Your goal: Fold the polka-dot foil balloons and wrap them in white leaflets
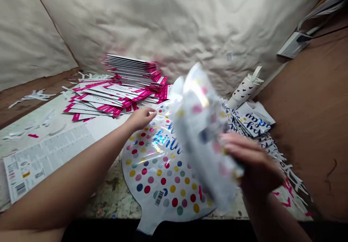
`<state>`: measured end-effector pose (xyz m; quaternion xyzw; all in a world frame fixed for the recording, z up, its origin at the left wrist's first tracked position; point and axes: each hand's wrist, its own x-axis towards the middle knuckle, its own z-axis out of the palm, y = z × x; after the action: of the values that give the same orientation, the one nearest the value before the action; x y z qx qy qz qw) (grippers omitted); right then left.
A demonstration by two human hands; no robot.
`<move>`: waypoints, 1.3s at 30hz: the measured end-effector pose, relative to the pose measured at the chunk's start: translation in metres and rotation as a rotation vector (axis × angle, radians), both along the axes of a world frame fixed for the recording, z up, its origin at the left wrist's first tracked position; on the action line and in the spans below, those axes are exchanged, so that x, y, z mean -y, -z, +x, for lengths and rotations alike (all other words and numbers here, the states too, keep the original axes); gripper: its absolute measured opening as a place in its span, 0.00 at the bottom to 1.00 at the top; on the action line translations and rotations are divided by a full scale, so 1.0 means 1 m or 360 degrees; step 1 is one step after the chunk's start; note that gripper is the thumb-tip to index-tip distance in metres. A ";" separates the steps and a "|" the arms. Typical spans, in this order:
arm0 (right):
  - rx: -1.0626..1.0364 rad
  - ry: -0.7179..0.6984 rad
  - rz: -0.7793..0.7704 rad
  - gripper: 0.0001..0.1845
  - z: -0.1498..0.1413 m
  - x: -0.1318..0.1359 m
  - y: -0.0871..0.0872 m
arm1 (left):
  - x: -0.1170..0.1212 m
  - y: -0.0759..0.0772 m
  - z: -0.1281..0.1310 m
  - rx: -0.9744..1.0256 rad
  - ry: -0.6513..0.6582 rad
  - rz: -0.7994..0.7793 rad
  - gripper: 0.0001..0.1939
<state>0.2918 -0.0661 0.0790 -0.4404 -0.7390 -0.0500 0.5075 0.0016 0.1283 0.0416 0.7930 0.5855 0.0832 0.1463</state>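
Observation:
A flat white foil balloon (163, 180) with coloured dots, blue lettering and a barcode lies on the table in front of me. My left hand (143, 118) is at its upper left edge, thumb and fingers closed together on the foil. My right hand (252, 155) grips a second foil balloon (201, 136), folded and dotted. This one is raised over the right side of the flat balloon, partly covering it. Motion smears both the folded balloon and my right hand.
Pink-and-white card packs (133, 73) are stacked and fanned at the back left. A printed sheet (46, 162) lies at left among white strips. At right are folded lettered foil pieces (252, 124), a white tumbler with hearts (246, 89) and paper scraps. A wooden panel (315, 107) borders the right.

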 end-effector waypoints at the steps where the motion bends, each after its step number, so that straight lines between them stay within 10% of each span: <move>1: 0.0067 -0.0135 -0.0084 0.16 -0.005 0.002 0.014 | 0.005 0.000 -0.009 0.0047 -0.0027 0.0034 0.28; 9: 0.0285 -0.0546 -0.0708 0.25 0.002 0.021 0.105 | 0.011 0.033 -0.030 0.0574 0.0202 0.0125 0.29; 15: -0.0030 -0.0681 -0.0845 0.23 0.016 0.015 0.091 | -0.016 0.028 0.038 0.1061 0.0804 -0.0201 0.41; 19: -0.0088 -0.0655 -0.0871 0.22 0.025 0.016 0.085 | -0.023 0.024 0.060 0.1144 0.0707 -0.0339 0.22; 39: -0.0299 -0.0576 -0.1105 0.17 0.032 0.014 0.102 | -0.015 0.025 0.014 0.1189 0.0339 -0.0628 0.06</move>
<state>0.3237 -0.0802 -0.0228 -0.4511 -0.7280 0.3333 0.3943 0.0156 0.1430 0.0164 0.7213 0.4118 0.2353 0.5047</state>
